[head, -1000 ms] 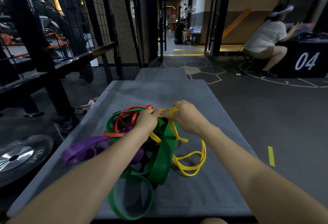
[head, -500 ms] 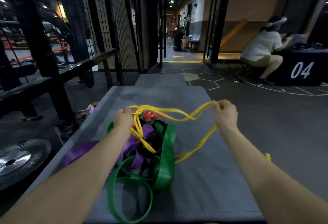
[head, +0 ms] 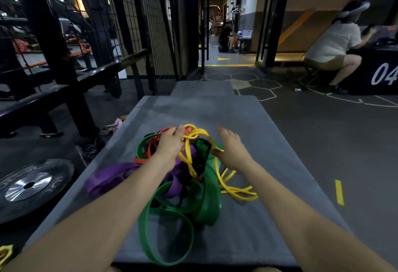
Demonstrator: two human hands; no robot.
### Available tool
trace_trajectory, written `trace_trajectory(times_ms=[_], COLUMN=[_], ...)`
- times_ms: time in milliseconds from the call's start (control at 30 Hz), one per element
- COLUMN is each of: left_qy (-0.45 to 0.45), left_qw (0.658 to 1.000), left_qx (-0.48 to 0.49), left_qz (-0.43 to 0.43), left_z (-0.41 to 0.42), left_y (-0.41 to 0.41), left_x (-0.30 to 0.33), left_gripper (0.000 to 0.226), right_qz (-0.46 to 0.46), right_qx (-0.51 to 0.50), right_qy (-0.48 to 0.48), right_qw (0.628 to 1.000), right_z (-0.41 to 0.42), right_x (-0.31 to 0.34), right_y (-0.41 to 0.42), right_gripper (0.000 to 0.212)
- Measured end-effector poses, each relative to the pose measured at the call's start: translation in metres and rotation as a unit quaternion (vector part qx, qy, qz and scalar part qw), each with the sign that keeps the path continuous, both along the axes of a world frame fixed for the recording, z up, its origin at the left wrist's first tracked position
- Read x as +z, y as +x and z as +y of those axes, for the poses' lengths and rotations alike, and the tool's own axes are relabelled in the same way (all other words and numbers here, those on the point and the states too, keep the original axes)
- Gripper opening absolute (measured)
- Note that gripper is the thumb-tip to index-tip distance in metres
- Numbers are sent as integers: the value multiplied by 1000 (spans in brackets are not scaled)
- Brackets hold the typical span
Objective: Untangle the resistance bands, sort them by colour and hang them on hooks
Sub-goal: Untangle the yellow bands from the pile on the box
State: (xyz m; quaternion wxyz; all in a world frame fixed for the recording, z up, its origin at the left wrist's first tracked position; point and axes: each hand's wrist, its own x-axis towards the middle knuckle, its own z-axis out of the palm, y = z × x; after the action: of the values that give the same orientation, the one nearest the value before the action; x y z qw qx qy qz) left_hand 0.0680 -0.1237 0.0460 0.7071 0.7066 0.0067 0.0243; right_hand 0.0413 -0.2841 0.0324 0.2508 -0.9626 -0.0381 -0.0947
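A tangle of resistance bands lies on a grey mat [head: 269, 134]. Thin yellow bands [head: 234, 192] loop over the pile's top and trail to the right. Wide green bands [head: 206, 202] fill the near side, a purple band [head: 107, 174] sticks out to the left, and orange bands [head: 148, 153] sit at the far left. My left hand [head: 170, 144] is at the top of the pile and grips the yellow bands where they knot. My right hand [head: 232, 149] hovers just right of the pile with fingers straight, holding nothing.
A round metal weight plate [head: 28, 185] lies on the floor to the left. Black rack bars [head: 71, 90] and a wire mesh panel [head: 137, 24] stand at the left. A person in a white shirt [head: 331, 47] squats at the far right beside a black box marked 04 [head: 385, 73].
My right hand let go of the stretched yellow band and came back beside the pile. The yellow band dropped onto the mat at the right. My left hand stays on the knot.
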Motion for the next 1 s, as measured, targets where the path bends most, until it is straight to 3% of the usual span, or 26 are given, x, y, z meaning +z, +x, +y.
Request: trace_trajectory(times_ms=[67,167,200,400,500,633,700,767,867,1000], left_qy=[4,39,40,-3,53,120,193,301,483,567], left_qw=[1000,998,998,998,994,982,978,953,875,804], left_qx=[-27,-53,-49,40,80,135,85,8,-15,6], left_qz=[-7,-11,-10,54,51,46,7,-23,-28,-181], left_z=[0,4,5,1,-6,-2,-1,-9,-26,-34], left_y=[-4,-7,-8,-3,2,11,7,1,-13,-49], left_x=[1,3,3,3,4,-2,-2,-5,-14,-30], left_gripper=[34,34,35,32,38,44,43,38,37,46], right_qz=[-6,-35,-40,-99,-91,-107,-73,-31,17,63], right_qx=[30,37,37,-30,-60,-152,-162,-156,-155,-154], right_qy=[40,65,77,203,203,280,236,176,108,88], right_qw=[999,997,996,974,973,942,955,971,982,982], right_z=[15,18,15,-20,-36,-65,-81,-88,-79,-62], right_x=[7,10,9,15,15,13,10,3,-11,-35], right_y=[5,5,3,-15,-19,-25,-30,-34,-39,-42], right_gripper=[62,22,17,25,27,22,23,27,36,15])
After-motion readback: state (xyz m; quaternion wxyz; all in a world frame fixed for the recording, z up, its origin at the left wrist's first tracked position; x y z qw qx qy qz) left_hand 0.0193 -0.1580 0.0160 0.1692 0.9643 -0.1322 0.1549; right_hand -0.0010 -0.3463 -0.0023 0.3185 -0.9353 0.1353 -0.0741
